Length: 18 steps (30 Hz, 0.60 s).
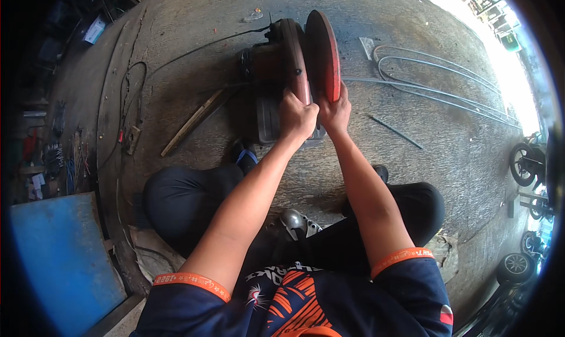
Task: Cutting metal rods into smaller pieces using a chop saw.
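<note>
In front of me stands a chop saw with a dark motor body (265, 60) and a worn reddish-brown wheel guard (296, 57). My left hand (299, 114) is closed round the lower edge of that guard. Just to its right, a big round red-rimmed disc (323, 54) stands upright, tilted slightly, with a gap between it and the guard at the top. My right hand (336, 109) grips the disc's near lower edge, its fingers partly hidden behind it. Under the machine shows a dark grey base (269, 118). A cable leads from the saw to the left.
Left of the saw lies a wooden strip (191, 122). To the right are a thin rod (397, 132) and long bent metal rods (435, 90). A silver rounded metal part (292, 220) sits between my legs. A blue panel (65, 260) stands at left; motorcycles (524, 163) are at far right.
</note>
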Each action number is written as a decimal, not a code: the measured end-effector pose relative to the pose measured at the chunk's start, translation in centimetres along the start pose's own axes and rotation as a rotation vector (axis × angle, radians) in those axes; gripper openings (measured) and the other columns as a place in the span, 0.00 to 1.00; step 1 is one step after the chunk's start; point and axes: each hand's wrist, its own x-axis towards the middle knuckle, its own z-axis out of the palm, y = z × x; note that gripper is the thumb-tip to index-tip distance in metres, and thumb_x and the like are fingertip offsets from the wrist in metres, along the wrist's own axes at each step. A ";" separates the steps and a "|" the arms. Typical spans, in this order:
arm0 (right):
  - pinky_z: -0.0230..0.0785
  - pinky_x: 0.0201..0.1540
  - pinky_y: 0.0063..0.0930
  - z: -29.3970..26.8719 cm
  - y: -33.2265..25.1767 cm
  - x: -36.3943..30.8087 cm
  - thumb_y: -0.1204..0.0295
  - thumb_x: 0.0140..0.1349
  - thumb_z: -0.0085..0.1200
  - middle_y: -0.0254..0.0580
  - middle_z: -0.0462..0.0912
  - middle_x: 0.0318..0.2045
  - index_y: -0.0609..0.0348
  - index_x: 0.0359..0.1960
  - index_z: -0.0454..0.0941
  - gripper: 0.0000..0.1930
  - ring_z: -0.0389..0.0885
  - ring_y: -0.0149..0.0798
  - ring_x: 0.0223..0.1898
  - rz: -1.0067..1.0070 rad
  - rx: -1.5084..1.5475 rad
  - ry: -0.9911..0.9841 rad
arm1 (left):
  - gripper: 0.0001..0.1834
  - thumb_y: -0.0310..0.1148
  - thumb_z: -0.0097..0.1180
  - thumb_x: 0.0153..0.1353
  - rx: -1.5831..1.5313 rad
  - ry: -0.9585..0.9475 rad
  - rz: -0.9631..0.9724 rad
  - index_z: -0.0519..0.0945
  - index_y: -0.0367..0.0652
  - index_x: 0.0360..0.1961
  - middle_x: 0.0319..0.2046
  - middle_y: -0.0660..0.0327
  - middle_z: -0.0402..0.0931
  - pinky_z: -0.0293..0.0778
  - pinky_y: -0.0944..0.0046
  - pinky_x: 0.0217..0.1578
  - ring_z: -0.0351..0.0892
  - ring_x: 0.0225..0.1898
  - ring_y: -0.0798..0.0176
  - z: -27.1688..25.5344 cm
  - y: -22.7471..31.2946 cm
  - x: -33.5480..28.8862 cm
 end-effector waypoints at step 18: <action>0.73 0.41 0.46 0.7 1.1 -0.3 0.67 0.54 0.55 0.62 0.79 0.42 0.64 0.59 0.63 0.30 0.79 0.63 0.40 -0.085 -0.022 0.075 | 0.20 0.25 0.57 0.41 -0.037 -0.025 -0.004 0.71 0.31 0.39 0.29 0.52 0.76 0.75 0.59 0.33 0.80 0.30 0.56 0.1 -0.4 -0.4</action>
